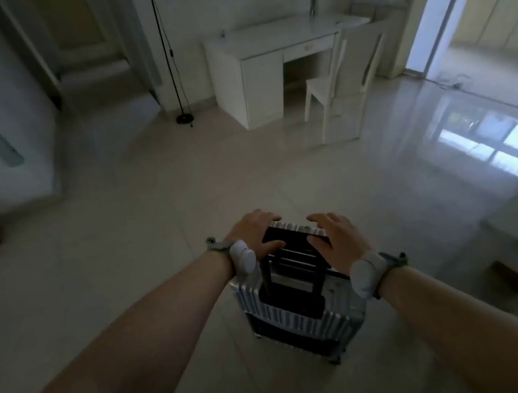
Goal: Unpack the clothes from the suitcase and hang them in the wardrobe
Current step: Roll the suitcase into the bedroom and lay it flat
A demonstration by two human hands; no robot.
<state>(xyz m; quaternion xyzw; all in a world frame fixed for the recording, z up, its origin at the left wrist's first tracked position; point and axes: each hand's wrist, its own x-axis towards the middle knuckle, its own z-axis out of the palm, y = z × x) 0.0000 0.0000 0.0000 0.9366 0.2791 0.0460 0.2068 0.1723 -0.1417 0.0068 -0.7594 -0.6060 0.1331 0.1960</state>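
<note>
Two hands, left hand (256, 231) and right hand (336, 235), grip the suitcase (295, 306) top, fingers curled over its edges; suitcase upright, long axis vertical, closed, on tiled floor (158, 205).

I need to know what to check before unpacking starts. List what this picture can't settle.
Head view only:
- Clothes: the suitcase stands shut, so its contents are hidden.
- Suitcase front: turned away from the camera.
- Left hand and right hand: fingers curl over the far top edge, so the grip is unclear.
- Wardrobe: the blurred white panels at left may be it; cannot tell.
</note>
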